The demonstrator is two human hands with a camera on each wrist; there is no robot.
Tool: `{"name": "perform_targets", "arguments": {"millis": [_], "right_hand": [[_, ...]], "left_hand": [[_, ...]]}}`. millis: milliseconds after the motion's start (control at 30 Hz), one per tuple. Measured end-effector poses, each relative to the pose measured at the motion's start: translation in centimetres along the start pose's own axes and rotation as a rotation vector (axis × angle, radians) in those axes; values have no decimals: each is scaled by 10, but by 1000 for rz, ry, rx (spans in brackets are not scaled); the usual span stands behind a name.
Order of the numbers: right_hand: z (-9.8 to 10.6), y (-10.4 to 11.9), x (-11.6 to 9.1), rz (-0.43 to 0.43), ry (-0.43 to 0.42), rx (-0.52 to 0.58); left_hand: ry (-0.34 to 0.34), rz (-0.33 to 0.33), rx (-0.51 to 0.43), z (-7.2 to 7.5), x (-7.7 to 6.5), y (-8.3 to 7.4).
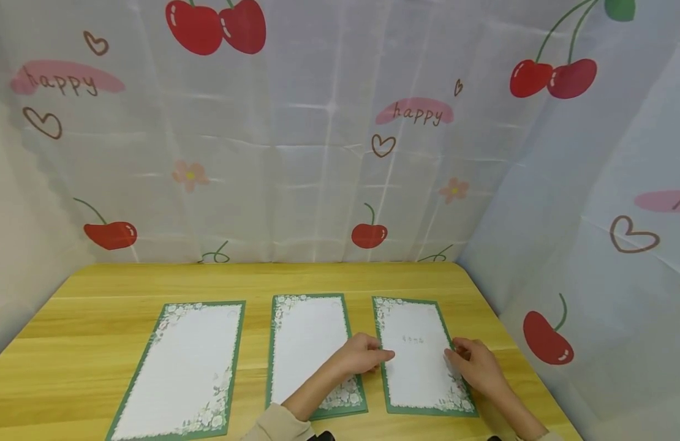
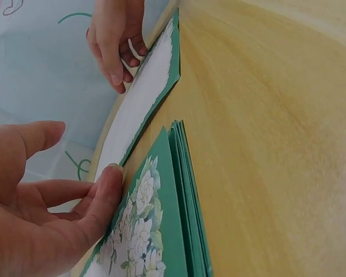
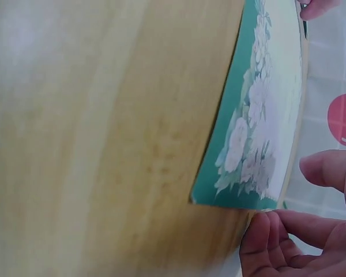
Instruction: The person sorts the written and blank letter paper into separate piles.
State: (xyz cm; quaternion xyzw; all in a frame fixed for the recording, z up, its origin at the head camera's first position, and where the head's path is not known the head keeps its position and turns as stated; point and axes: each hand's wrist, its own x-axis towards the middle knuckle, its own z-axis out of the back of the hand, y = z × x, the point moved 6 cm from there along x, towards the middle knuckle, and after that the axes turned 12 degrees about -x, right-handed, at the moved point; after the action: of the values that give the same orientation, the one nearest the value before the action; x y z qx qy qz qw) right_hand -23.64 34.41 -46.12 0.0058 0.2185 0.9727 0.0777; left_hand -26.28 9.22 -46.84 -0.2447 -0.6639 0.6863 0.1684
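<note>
1. Green-bordered, the right sheet (image 1: 419, 373) lies flat on the wooden table (image 1: 253, 367), with small faint writing (image 1: 413, 340) above its middle.
2. Left hand (image 1: 359, 355): fingertips at that sheet's left edge, thumb held apart from them, grip loose.
3. Right hand (image 1: 476, 367): fingertips at the right edge, thumb likewise apart, grip loose.
4. Just left lies the layered middle stack (image 1: 307, 337), the left forearm (image 1: 318, 386) above it.
5. Farther left lies another sheet (image 1: 180, 361).

The left sleeve (image 1: 278, 422) is beige (small black piece (image 1: 323, 437) beside it)
</note>
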Motion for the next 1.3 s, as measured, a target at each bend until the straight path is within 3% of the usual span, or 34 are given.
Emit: {"name": "perform_targets", "arguments": {"millis": [267,567,867,1067,1300], "right_hand": [[0,17,1,39,-46,-15],[-14,54,8,140,-19,50],[-27,96,5,271,-20,116],[-38,109,2,284,26,162],[-44,129,0,398,28,153]], "left_hand": [[-17,-24,74,6,-3,-5],[-67,-50,220,29,-19,-16],[-159,-95,363,59,-48,-24],[-240,-62,407,80,-68,-24],[-322,-36,476,101,-88,-22]]}}
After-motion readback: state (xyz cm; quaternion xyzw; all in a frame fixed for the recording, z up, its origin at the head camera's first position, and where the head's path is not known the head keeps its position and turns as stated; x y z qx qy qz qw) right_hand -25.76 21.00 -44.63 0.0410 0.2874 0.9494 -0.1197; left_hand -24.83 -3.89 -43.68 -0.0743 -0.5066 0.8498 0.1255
